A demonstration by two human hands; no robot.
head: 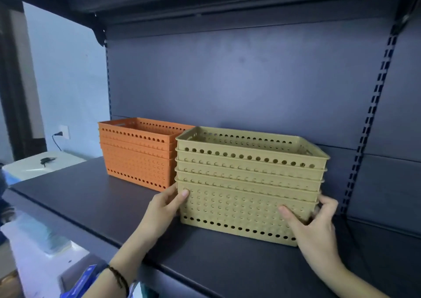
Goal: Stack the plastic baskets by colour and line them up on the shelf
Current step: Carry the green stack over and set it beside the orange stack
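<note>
A stack of several tan perforated baskets (248, 184) stands on the dark shelf (95, 197), right of centre. My left hand (165, 206) grips the stack's lower left corner, thumb on its front face. My right hand (316, 227) holds the lower right corner, thumb on the front and fingers round the side. Behind and to the left, a stack of several orange perforated baskets (136, 154) rests on the same shelf, close beside the tan stack.
The shelf's dark back panel (227, 81) rises behind the baskets, with a slotted upright (373, 106) at the right. Another shelf hangs overhead. Below left is a white surface (34, 165) near a wall socket with a cable (61, 133).
</note>
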